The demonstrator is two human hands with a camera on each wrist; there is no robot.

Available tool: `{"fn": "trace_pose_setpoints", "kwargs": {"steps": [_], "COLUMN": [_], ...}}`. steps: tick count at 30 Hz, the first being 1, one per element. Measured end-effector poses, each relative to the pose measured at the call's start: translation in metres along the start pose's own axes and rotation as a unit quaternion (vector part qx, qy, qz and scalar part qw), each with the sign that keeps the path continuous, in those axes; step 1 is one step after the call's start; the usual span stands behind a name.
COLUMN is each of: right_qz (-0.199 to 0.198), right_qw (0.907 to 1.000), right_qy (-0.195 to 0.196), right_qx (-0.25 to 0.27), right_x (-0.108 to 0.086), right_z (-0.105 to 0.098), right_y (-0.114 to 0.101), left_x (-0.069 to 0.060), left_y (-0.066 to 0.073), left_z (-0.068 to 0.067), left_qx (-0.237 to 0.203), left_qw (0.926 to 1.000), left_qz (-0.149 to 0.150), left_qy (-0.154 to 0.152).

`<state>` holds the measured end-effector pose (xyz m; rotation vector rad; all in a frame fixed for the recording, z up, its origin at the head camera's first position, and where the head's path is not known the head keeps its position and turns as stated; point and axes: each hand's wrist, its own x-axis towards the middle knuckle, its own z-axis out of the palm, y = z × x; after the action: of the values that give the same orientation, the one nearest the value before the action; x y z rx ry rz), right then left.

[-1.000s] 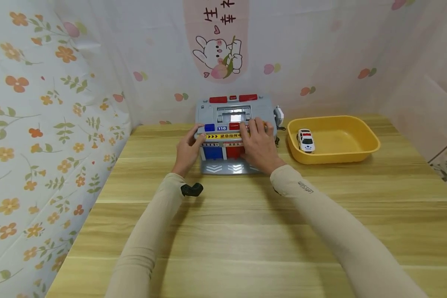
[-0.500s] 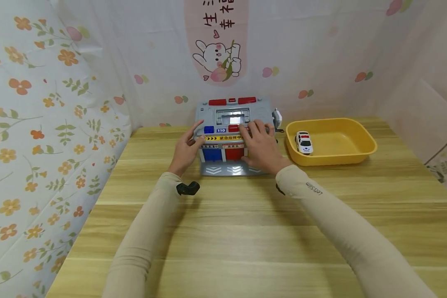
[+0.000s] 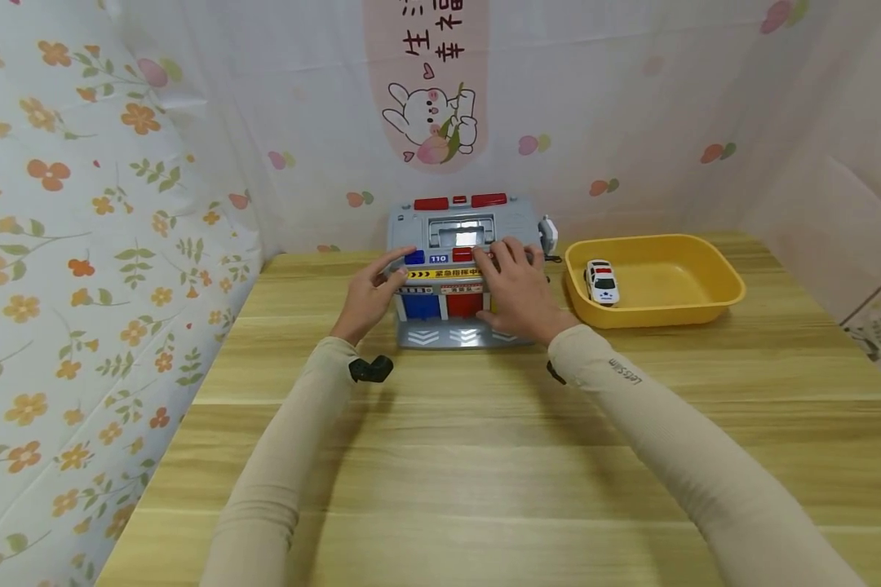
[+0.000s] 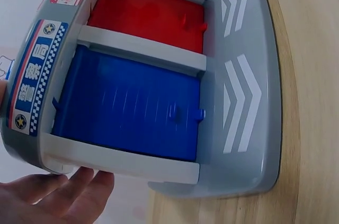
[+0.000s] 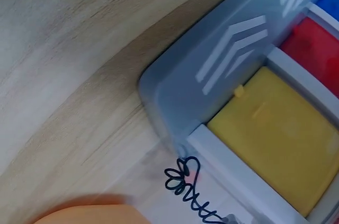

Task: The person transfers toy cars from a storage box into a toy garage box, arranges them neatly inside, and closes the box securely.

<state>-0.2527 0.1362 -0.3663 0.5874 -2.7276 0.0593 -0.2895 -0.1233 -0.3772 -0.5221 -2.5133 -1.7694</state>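
Observation:
A grey toy police and fire station [image 3: 462, 337] stands against the back curtain. Its front has a blue door [image 4: 127, 102], a red door [image 4: 151, 15] and a yellow door [image 5: 280, 134], all down. My left hand [image 3: 365, 302] is at its left front corner, index finger stretched over the blue light [image 3: 415, 258] and thumb against the front band. In the left wrist view, other fingers [image 4: 79, 195] lie along the side wall. My right hand [image 3: 521, 293] holds the front roof edge on the right, fingers bent on top near the red light [image 3: 462, 254], thumb lower in front.
To the right is a yellow bin [image 3: 661, 316] with a white toy police car [image 3: 601, 284] in it. A coiled black cord [image 5: 185, 184] hangs at the station's right side, below a white handset-like part [image 3: 548, 234]. Wooden tabletop [image 3: 470, 456] extends in front.
My left index finger has lifted from beside the blue light and come to lie over it, partly covering it. The right hand stays on the roof edge. The station has not visibly moved.

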Motion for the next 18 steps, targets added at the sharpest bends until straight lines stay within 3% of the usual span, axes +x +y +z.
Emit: {"fn": "trace_pose_setpoints", "kwargs": {"steps": [6, 12, 18], "right_qz": [-0.001, 0.007, 0.1], "right_qw": [0.9952, 0.9775, 0.9614], "right_qy": [-0.019, 0.031, 0.048], "right_qx": [0.096, 0.208, 0.252], "right_x": [-0.002, -0.015, -0.036], "right_z": [-0.009, -0.031, -0.043], "right_y": [0.005, 0.027, 0.07], "left_x": [-0.001, 0.0, 0.001], "left_y": [-0.001, -0.001, -0.003], "left_z": [-0.001, 0.002, 0.003], "left_qx": [0.019, 0.03, 0.028], "left_qw": [0.9998, 0.9995, 0.9995], "left_qz": [-0.007, -0.003, -0.003], "left_qy": [0.007, 0.007, 0.012]}}
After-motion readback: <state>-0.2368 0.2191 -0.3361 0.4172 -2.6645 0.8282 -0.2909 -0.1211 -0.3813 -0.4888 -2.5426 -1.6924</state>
